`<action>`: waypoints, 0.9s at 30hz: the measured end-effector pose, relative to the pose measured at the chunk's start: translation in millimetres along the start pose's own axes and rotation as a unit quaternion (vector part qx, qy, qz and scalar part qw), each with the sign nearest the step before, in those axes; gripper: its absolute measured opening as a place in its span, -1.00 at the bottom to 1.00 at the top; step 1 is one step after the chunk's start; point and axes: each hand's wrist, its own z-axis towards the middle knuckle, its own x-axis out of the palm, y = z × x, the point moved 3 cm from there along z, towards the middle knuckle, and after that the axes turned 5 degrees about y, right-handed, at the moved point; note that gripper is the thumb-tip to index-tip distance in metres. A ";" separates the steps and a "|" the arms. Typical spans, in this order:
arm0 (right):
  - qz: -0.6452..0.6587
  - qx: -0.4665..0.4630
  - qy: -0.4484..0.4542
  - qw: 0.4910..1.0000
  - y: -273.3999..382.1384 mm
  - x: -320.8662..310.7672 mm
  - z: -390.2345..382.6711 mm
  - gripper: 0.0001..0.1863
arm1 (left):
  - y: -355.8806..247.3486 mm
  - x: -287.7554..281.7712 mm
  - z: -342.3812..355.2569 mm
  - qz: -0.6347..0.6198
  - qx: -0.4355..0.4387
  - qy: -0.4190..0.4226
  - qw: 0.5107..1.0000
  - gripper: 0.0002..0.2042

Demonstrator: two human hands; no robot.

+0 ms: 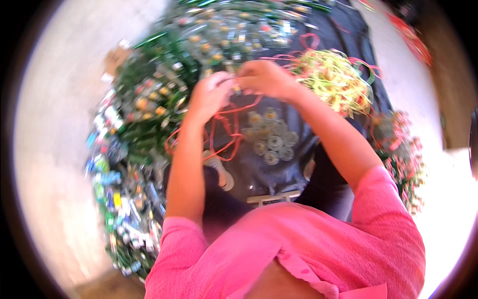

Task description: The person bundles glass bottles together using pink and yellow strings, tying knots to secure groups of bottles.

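My left hand (213, 94) and my right hand (266, 79) meet in front of me, fingers pinched together, both somewhat blurred. A thin red plastic strip (234, 110) runs from between them and hangs in loose loops below my left hand. Just under my right hand, a cluster of clear glass bottles (273, 139) stands upright on a dark sheet (249, 174). To the right of my right hand lies a tangled heap of yellow-green and red strips (332, 82).
Many green and clear bottles (219, 37) lie at the far side. More bottles and mixed plastic pieces (124, 199) are piled along the left. At the right are bottles bundled with red strips (401, 149). A low wooden frame (274, 198) sits between my legs.
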 end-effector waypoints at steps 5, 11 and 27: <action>-0.150 -0.020 -0.093 0.984 -16.8 -14.2 -21.0 -0.70 | 3.1 23.2 21.3 0.066 0.042 0.005 0.997 -0.83; -0.289 0.093 -0.092 0.948 -14.2 -24.2 -30.8 -0.75 | 20.2 -5.7 13.8 0.076 -0.031 -0.014 0.997 -0.77; -0.217 -0.023 -0.131 0.967 -9.3 15.6 -35.2 -0.71 | 8.9 28.7 29.4 0.188 0.084 0.010 0.979 -0.71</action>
